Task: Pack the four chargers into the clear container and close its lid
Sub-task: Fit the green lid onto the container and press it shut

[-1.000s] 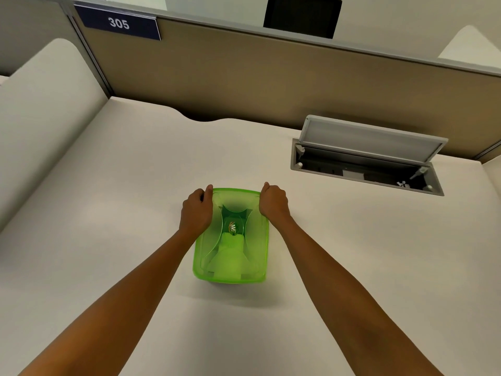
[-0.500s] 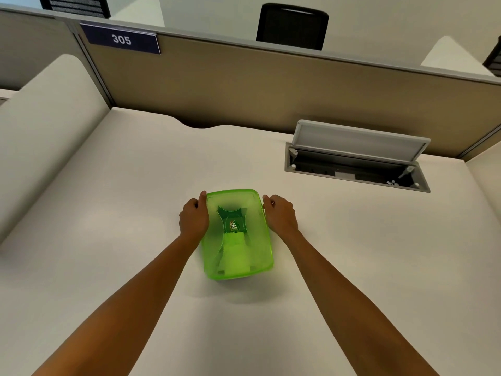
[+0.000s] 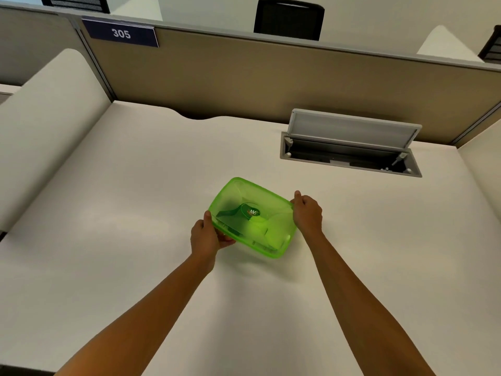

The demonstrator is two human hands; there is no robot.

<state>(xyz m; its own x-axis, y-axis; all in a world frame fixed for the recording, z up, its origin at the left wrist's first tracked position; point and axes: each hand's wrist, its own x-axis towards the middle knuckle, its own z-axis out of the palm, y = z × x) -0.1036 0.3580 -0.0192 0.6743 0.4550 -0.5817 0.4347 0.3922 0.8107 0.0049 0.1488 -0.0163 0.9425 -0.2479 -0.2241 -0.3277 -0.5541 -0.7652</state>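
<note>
The green translucent container [image 3: 252, 217] sat near the middle of the white desk [image 3: 135, 202], turned at an angle to the desk edges, with its green lid [image 3: 244, 196] seated on top. A round label [image 3: 253, 212] was visible at the centre of the lid. Pale and dark shapes showed through the plastic, but they were too blurred to identify as chargers or to count.

The left hand [image 3: 206, 237] gripped the near-left corner of the container, thumb on the lid rim and fingers curled beneath the edge. The right hand [image 3: 307, 213] grasped the far-right end, fingertips pressed against the lid rim. Both forearms extended from the bottom of the frame.

An open cable-access hatch [image 3: 349, 147] was recessed in the desk, well apart from the container toward the far right, with its grey flap raised. A tan partition [image 3: 271, 77] ran along the far edge of the desk. A dark plate reading "305" [image 3: 120, 33] was mounted at the partition's upper left. A black chair back [image 3: 288, 19] stood beyond the partition.
</note>
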